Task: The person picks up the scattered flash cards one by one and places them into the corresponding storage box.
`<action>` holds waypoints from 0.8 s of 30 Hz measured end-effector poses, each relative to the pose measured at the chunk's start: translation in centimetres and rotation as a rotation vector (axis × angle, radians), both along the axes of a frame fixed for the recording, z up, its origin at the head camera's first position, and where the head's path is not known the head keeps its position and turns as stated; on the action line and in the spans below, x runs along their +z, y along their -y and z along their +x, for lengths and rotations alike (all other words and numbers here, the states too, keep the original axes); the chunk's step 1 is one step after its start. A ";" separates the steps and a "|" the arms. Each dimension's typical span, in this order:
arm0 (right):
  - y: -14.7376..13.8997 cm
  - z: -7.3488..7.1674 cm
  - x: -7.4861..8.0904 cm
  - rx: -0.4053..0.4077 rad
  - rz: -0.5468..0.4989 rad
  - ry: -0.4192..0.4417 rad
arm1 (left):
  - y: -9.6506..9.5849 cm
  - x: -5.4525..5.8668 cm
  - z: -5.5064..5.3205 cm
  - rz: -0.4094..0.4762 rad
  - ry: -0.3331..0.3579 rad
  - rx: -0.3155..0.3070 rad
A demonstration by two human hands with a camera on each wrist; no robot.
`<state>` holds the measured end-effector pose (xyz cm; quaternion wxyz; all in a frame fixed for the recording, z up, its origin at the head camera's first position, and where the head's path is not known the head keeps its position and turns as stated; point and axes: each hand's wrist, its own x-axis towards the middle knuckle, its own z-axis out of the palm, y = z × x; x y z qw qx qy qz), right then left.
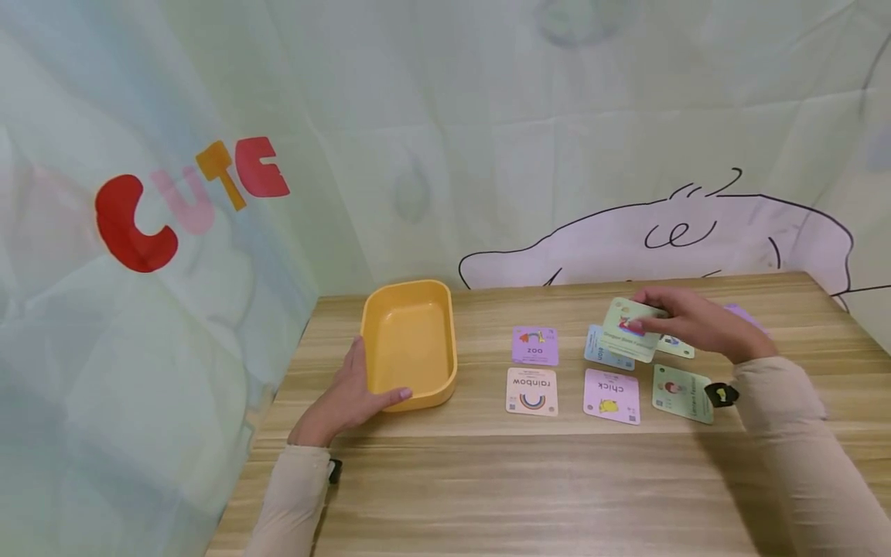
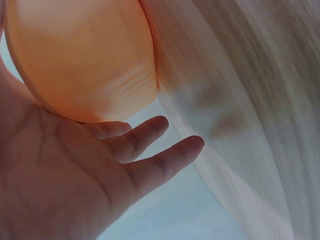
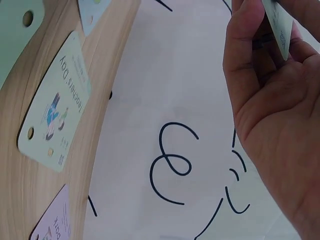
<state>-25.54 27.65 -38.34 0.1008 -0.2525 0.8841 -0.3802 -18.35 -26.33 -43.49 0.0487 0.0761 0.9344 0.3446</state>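
My left hand rests against the near left corner of a yellow plastic tray. Its thumb lies at the near rim, while the other fingers extend along the outer left wall. In the left wrist view those fingers look straight, beside the tray's wall. Between thumb and fingers, my right hand pinches a pale green Dragon Boat Festival card, raised over a blue card. Below them lie a pink chick card and a green Lantern Festival card.
Left of these sit a purple zoo card and a peach rainbow card. A Teachers' Day card and a purple park card lie near the table's back edge. A printed curtain hangs behind the wooden table.
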 end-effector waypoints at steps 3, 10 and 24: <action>0.8 -0.3 0.1 0.016 -0.013 -0.003 | 0.0 0.0 0.0 -0.001 -0.009 -0.001; 2.6 -0.7 0.3 -0.008 0.008 0.029 | 0.1 0.0 0.1 0.007 -0.001 -0.002; 5.1 -1.2 0.6 -0.061 -0.009 0.036 | 0.0 0.0 0.1 -0.002 0.016 0.009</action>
